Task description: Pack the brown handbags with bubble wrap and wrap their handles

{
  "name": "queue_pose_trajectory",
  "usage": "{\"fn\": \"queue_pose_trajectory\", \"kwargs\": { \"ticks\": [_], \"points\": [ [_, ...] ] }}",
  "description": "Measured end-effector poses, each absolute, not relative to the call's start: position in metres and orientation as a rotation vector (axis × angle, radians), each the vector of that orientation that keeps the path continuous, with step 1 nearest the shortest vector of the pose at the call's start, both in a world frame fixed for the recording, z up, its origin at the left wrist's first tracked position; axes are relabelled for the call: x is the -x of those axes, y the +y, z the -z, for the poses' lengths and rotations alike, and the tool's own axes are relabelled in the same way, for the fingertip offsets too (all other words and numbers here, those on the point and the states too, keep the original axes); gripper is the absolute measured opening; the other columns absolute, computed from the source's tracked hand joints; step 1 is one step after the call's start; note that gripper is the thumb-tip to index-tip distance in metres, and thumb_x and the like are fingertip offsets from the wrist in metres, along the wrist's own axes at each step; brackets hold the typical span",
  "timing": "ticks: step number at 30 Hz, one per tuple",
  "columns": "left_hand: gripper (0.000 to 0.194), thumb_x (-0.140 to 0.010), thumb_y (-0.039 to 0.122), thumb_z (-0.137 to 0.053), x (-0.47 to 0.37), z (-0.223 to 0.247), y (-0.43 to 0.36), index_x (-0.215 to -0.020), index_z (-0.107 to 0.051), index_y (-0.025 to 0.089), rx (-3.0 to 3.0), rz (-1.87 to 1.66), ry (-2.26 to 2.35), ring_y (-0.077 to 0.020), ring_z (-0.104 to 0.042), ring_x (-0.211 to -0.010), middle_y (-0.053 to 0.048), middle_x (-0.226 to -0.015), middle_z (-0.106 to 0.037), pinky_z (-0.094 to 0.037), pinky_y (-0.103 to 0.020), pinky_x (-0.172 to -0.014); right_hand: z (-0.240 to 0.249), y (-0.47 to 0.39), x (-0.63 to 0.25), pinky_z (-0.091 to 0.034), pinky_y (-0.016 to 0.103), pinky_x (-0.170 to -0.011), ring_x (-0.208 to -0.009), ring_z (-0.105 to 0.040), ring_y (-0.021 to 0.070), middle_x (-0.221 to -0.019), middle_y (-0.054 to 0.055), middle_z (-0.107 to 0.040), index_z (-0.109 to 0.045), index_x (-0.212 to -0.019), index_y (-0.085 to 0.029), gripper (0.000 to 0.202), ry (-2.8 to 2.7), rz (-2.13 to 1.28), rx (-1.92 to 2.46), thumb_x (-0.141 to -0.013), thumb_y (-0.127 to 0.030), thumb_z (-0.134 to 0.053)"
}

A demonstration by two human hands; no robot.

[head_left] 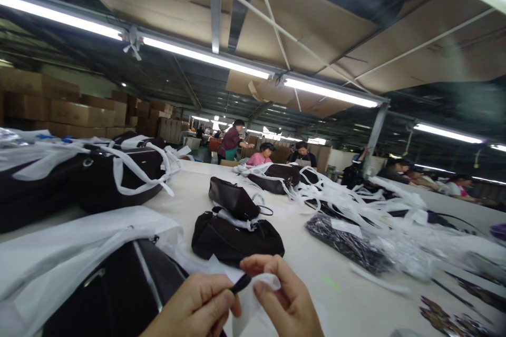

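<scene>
My left hand (201, 303) pinches a narrow black strap (241, 284) between thumb and fingers, its looped end pointing up and right. Close beside it, my right hand (286, 292) is closed on a thin white wrapping sheet (266, 281) at the strap's end. At the lower left lies a large black bag (118, 289) with a silver zip, partly covered by white wrapping. Just beyond my hands sits a black bag (237, 237), with a smaller black pouch (233, 197) resting on top.
Black handbags (118, 168) with white-wrapped handles are piled at the left. On the right lie a plastic-wrapped bag (343, 239), more wrapped straps (356, 205) and metal-looking pieces (438, 316). Several people, one in dark red (231, 139), are beyond the white table (308, 295). Cardboard boxes (79, 113) stand behind.
</scene>
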State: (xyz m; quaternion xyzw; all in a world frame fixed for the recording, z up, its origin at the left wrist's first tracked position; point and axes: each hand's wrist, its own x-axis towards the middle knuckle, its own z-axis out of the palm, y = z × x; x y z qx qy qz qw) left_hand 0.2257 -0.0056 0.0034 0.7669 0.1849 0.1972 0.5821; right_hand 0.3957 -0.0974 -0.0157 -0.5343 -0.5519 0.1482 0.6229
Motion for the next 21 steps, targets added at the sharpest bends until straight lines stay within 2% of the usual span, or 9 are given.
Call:
{"fn": "queue_pose_trajectory", "kwargs": {
  "ticks": [3,6,11,13,15,17,21],
  "points": [
    [0.060,-0.081,0.073,-0.050,-0.226,-0.003,-0.005,-0.078,-0.064,0.015,-1.790,-0.443,0.412,-0.0098,-0.032,-0.048,0.006,-0.050,-0.037,-0.023,-0.023,-0.047,0.017,-0.095,-0.391,-0.051,0.028,-0.064,-0.067,-0.064,0.0173,-0.073,0.002,-0.064,-0.051,-0.080,-0.021,0.038,-1.124,-0.699,1.067,-0.081,-0.054,-0.071],
    [0.063,-0.080,0.075,-0.050,-0.226,-0.002,-0.004,-0.079,-0.064,0.014,-1.781,-0.453,0.420,-0.0096,-0.032,-0.048,0.006,-0.051,-0.038,-0.023,-0.023,-0.048,0.014,-0.094,-0.392,-0.048,0.027,-0.064,-0.065,-0.063,0.0165,-0.068,-0.001,-0.061,-0.046,-0.075,-0.022,0.041,-1.092,-0.735,1.016,-0.077,-0.050,-0.076],
    [0.068,-0.078,0.080,-0.048,-0.227,-0.004,-0.003,-0.079,-0.064,0.014,-1.795,-0.430,0.398,-0.0094,-0.031,-0.047,0.007,-0.050,-0.037,-0.023,-0.022,-0.047,0.013,-0.095,-0.398,-0.048,0.028,-0.069,-0.073,-0.063,0.0165,-0.079,0.001,-0.059,-0.057,-0.086,-0.019,0.034,-1.079,-0.684,1.040,-0.080,-0.048,-0.073],
    [0.068,-0.078,0.080,-0.047,-0.228,-0.004,-0.001,-0.080,-0.064,0.014,-1.801,-0.424,0.388,-0.0095,-0.031,-0.047,0.006,-0.050,-0.038,-0.023,-0.022,-0.047,0.019,-0.092,-0.402,-0.047,0.027,-0.066,-0.068,-0.062,0.0145,-0.081,0.001,-0.061,-0.057,-0.089,-0.019,0.031,-1.096,-0.700,1.006,-0.083,-0.046,-0.071],
    [0.068,-0.078,0.080,-0.047,-0.228,-0.003,0.000,-0.081,-0.064,0.014,-1.805,-0.404,0.373,-0.0094,-0.031,-0.046,0.007,-0.049,-0.038,-0.023,-0.022,-0.047,0.026,-0.087,-0.407,-0.046,0.024,-0.059,-0.058,-0.056,0.0104,-0.085,0.001,-0.061,-0.052,-0.082,-0.020,0.030,-1.141,-0.696,0.946,-0.082,-0.041,-0.073],
    [0.066,-0.078,0.078,-0.048,-0.228,-0.002,-0.001,-0.081,-0.064,0.014,-1.801,-0.395,0.374,-0.0096,-0.031,-0.046,0.007,-0.049,-0.037,-0.023,-0.022,-0.047,0.031,-0.084,-0.411,-0.043,0.022,-0.054,-0.057,-0.052,0.0088,-0.088,0.001,-0.060,-0.046,-0.075,-0.020,0.035,-1.196,-0.691,0.880,-0.078,-0.037,-0.077],
    [0.056,-0.081,0.069,-0.051,-0.227,-0.003,-0.007,-0.080,-0.065,0.015,-1.796,-0.469,0.428,-0.0112,-0.033,-0.052,0.005,-0.055,-0.038,-0.027,-0.023,-0.051,0.029,-0.090,-0.417,-0.044,0.022,-0.063,-0.073,-0.053,0.0126,-0.092,0.002,-0.058,-0.046,-0.075,-0.021,0.044,-1.302,-0.739,0.897,-0.066,-0.034,-0.087]
  ]
}}
